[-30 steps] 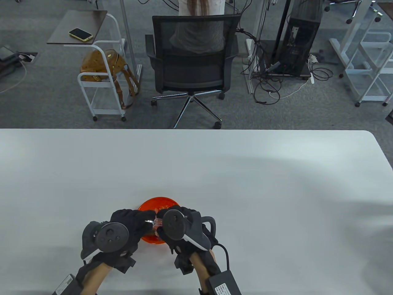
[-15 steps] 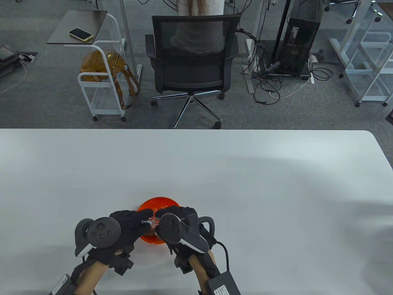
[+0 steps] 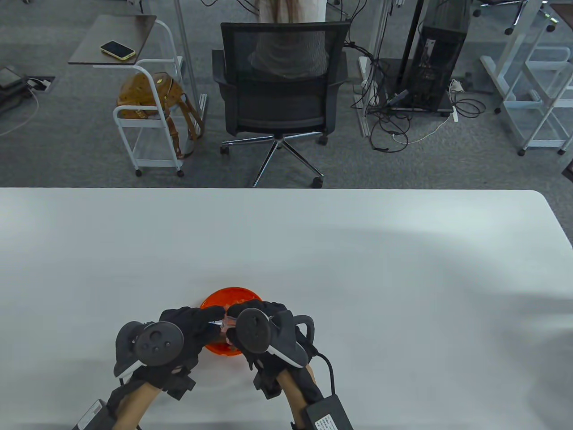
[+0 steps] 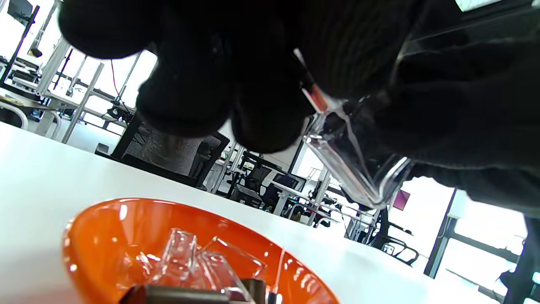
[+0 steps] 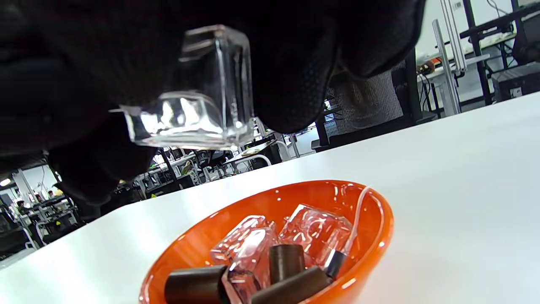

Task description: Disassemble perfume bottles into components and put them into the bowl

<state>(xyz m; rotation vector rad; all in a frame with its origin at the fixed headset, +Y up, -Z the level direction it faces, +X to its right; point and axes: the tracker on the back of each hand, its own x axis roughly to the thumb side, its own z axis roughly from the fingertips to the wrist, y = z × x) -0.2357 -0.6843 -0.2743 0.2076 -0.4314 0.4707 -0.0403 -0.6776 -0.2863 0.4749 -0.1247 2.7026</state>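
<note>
Low in the table view, above the orange bowl (image 3: 233, 296) on the white counter (image 3: 358, 268), the left hand (image 3: 188, 329) and right hand (image 3: 257, 322) both pinched a clear perfume bottle (image 5: 202, 105), with no brand or label readable on it.

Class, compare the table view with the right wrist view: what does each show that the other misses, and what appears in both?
Only the table view shows both trackers, the left hand meeting the right hand over the bowl, and the yellow phone. Only the right wrist view shows the bowl's contents: clear glass bottles and dark caps. Both show the orange bowl on the white table, and the clear bottle held above it.
</note>
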